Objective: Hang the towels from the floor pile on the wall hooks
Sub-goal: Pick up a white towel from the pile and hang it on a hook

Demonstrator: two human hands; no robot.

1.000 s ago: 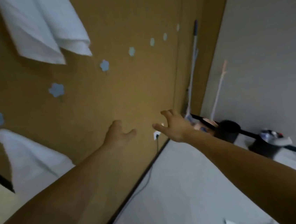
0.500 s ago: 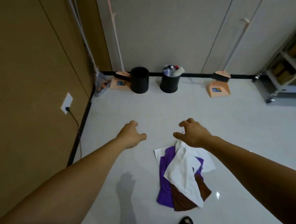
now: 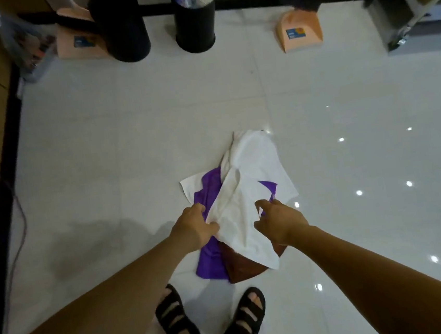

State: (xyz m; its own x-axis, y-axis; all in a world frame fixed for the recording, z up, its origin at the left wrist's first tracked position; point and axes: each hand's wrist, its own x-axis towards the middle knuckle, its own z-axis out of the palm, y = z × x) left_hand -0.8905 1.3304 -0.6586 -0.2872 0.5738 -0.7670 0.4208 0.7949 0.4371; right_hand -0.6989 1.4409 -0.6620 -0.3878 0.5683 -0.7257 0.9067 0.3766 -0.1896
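Both hands have dropped to the floor pile: the left hand [image 3: 196,228] now pinches the white towel [image 3: 248,204], and the right hand [image 3: 279,222] seemingly grips it too.

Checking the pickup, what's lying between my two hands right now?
In the head view, the white towel spans the gap: left hand pinches one edge, right hand reaches its other side.

We see a crumpled white towel [image 3: 246,191] topping the floor pile, draped over a purple towel [image 3: 210,260] and a brown towel [image 3: 241,269] lying flat beneath it.
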